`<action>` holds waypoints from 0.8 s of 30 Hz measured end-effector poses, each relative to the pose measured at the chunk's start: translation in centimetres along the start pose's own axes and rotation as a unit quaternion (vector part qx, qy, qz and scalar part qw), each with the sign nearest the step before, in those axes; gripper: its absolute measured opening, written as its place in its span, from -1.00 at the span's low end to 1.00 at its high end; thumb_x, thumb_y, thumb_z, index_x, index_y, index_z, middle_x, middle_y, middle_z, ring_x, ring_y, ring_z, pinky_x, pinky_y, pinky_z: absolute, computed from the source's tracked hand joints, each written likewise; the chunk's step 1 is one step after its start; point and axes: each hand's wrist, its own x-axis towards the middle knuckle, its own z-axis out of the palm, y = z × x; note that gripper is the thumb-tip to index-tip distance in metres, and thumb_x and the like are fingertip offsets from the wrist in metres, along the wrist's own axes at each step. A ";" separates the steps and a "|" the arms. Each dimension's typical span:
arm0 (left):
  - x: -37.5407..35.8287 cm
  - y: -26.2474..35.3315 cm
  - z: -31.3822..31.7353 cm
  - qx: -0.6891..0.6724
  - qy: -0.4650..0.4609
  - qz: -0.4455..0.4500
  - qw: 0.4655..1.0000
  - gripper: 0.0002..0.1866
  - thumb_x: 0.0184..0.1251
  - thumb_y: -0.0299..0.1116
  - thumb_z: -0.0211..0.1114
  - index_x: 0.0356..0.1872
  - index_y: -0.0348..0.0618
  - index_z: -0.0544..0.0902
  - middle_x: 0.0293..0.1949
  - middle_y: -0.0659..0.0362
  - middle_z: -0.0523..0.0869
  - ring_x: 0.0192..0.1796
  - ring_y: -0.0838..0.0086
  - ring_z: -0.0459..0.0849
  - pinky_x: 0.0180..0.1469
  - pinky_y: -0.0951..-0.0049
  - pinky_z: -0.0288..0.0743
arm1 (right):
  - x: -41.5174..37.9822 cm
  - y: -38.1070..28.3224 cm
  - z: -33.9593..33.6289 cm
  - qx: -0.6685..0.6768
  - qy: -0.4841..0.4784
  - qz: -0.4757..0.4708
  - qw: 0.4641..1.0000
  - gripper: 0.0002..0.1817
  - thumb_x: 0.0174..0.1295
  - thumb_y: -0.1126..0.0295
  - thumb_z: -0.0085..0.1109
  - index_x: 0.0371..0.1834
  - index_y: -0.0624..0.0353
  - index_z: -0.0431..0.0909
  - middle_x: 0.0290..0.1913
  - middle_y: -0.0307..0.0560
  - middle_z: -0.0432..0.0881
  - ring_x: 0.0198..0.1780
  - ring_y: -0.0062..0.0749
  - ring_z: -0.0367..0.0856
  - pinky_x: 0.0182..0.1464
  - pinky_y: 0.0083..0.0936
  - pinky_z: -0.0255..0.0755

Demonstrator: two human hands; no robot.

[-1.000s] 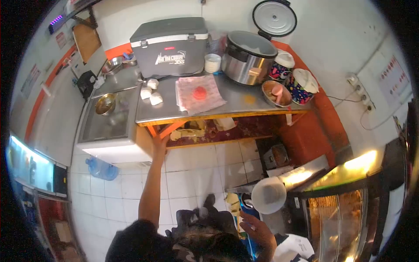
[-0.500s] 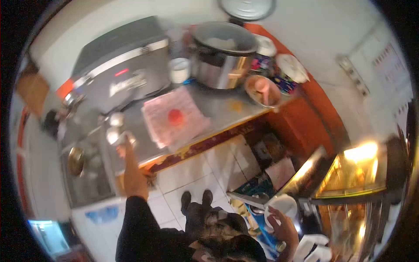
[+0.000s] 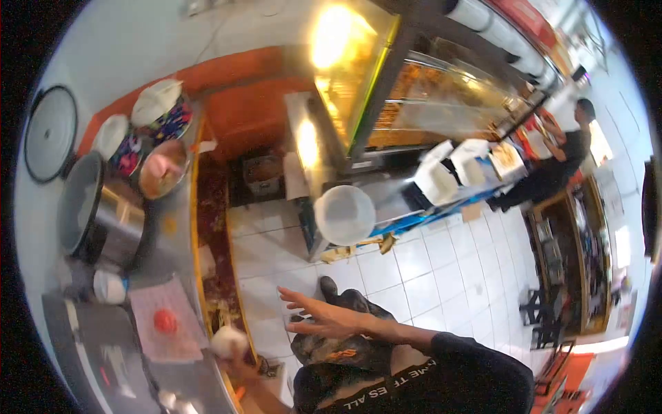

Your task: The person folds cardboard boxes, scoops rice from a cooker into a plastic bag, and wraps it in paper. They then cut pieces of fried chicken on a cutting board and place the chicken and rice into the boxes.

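Note:
My left hand [image 3: 246,376], blurred, is at the front edge of the metal counter at lower left. Its fingers close round a whitish round object [image 3: 229,342], too blurred to name. My right hand [image 3: 324,316] is in front of my body with fingers stretched apart, holding nothing. Beyond it, a translucent white tub [image 3: 345,215] stands at the near end of the display-case counter, apart from the hand. On the metal counter, a red round thing [image 3: 165,321] lies on a pinkish paper sheet [image 3: 155,348].
A large pot [image 3: 117,224], a bowl [image 3: 164,169] and a white cup [image 3: 110,286] stand along the left counter. A lit glass display case [image 3: 427,96] rises ahead, with open foam boxes [image 3: 438,183] beside it. Another person [image 3: 569,148] stands at the far right.
The view has swung right. My right hand has let go of the white tub and moved in front of my body. My left hand now holds the whitish round object over the counter edge.

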 end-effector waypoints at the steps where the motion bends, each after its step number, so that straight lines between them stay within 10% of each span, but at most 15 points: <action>1: -2.1 0.5 4.9 0.023 -0.090 -0.013 0.996 -0.25 0.53 0.01 0.25 0.55 -0.23 0.29 0.50 -0.01 0.34 0.43 0.19 0.44 0.39 0.19 0.43 | -0.6 1.3 -0.2 0.043 0.045 0.010 0.998 -0.12 0.58 0.09 0.11 0.74 0.04 -0.23 0.64 0.28 0.12 0.59 0.00 0.25 0.54 -0.10 0.28; 7: -11.5 12.0 31.4 -0.140 -0.455 -0.046 0.878 -0.11 0.54 0.20 0.19 0.64 -0.17 0.15 0.57 -0.06 0.26 0.58 0.16 0.28 0.55 0.05 0.21 | -6.5 6.7 -10.9 0.186 0.394 -0.077 0.897 -0.29 0.50 0.29 0.27 0.59 0.21 0.14 0.35 0.04 0.48 0.31 -0.34 0.51 0.25 -0.35 0.56; 10: -13.4 16.0 38.0 0.065 -0.525 0.100 0.843 -0.14 0.54 0.17 0.21 0.62 -0.18 0.18 0.54 0.03 0.33 0.57 0.21 0.30 0.54 0.13 0.23 | -11.6 9.0 -22.4 0.155 0.578 -0.132 0.790 -0.34 0.45 0.37 0.32 0.52 0.24 0.21 0.32 0.05 0.49 0.25 -0.35 0.55 0.20 -0.39 0.59; 12: -13.3 14.6 40.8 0.041 -0.592 -0.020 0.805 -0.31 0.58 -0.26 0.29 0.58 -0.27 0.23 0.43 0.01 0.47 0.45 0.26 0.46 0.50 0.21 0.31 | -14.3 10.7 -31.2 0.045 0.681 -0.090 0.725 -0.32 0.41 0.38 0.35 0.51 0.24 0.21 0.29 0.10 0.53 0.25 -0.33 0.57 0.20 -0.36 0.59; 15: -15.2 9.4 47.4 -0.017 -0.679 -0.162 0.716 -0.31 0.58 -0.29 0.29 0.61 -0.18 0.21 0.45 0.00 0.49 0.47 0.28 0.47 0.48 0.30 0.36 | -17.3 19.8 -43.0 -0.020 0.646 -0.029 0.763 -0.28 0.40 0.18 0.39 0.49 0.22 0.26 0.28 0.05 0.53 0.23 -0.27 0.59 0.13 -0.31 0.60; 17: -17.3 6.2 54.2 -0.064 -0.652 -0.354 0.667 -0.26 0.63 -0.18 0.23 0.66 -0.13 0.11 0.57 0.02 0.33 0.53 0.24 0.40 0.55 0.20 0.26 | -17.2 24.2 -48.6 -0.267 0.562 0.190 0.759 -0.20 0.35 -0.03 0.40 0.49 0.22 0.32 0.25 0.08 0.53 0.21 -0.22 0.58 0.10 -0.27 0.59; 19: -19.9 1.2 59.5 -0.095 -0.628 -0.363 0.682 -0.17 0.62 0.29 -0.05 0.67 -0.01 0.06 0.63 0.12 0.19 0.59 0.26 0.30 0.59 0.09 0.11 | -16.9 27.1 -50.5 -0.219 0.498 0.209 0.813 -0.16 0.33 -0.11 0.38 0.48 0.24 0.34 0.23 0.10 0.55 0.21 -0.19 0.58 0.14 -0.26 0.56; 22: -21.1 -4.4 66.0 -0.037 -0.569 -0.426 0.702 -0.10 0.54 0.43 -0.08 0.68 0.09 0.06 0.65 0.21 0.15 0.63 0.28 0.17 0.61 0.10 0.02 | -17.5 27.3 -51.2 -0.069 0.359 0.170 0.915 -0.17 0.38 -0.20 0.25 0.46 0.28 0.43 0.26 0.18 0.61 0.26 -0.01 0.57 0.36 -0.24 0.38; 23: -21.2 -6.0 66.9 -0.052 -0.574 -0.428 0.696 -0.12 0.53 0.45 -0.07 0.68 0.21 0.07 0.64 0.28 0.16 0.63 0.30 0.15 0.59 0.19 0.03 | -17.6 27.8 -52.1 -0.328 0.286 0.169 0.885 -0.20 0.40 -0.18 0.22 0.43 0.32 0.48 0.30 0.27 0.61 0.34 0.06 0.52 0.39 -0.18 0.36; 24: -21.2 -7.7 67.7 -0.052 -0.571 -0.458 0.679 -0.09 0.50 0.49 -0.10 0.70 0.26 -0.01 0.69 0.24 0.05 0.69 0.29 0.01 0.64 0.18 -0.06 | -17.8 25.8 -51.6 -0.312 0.263 0.202 0.890 -0.20 0.38 -0.15 0.26 0.40 0.37 0.51 0.34 0.35 0.57 0.38 0.11 0.50 0.44 -0.14 0.32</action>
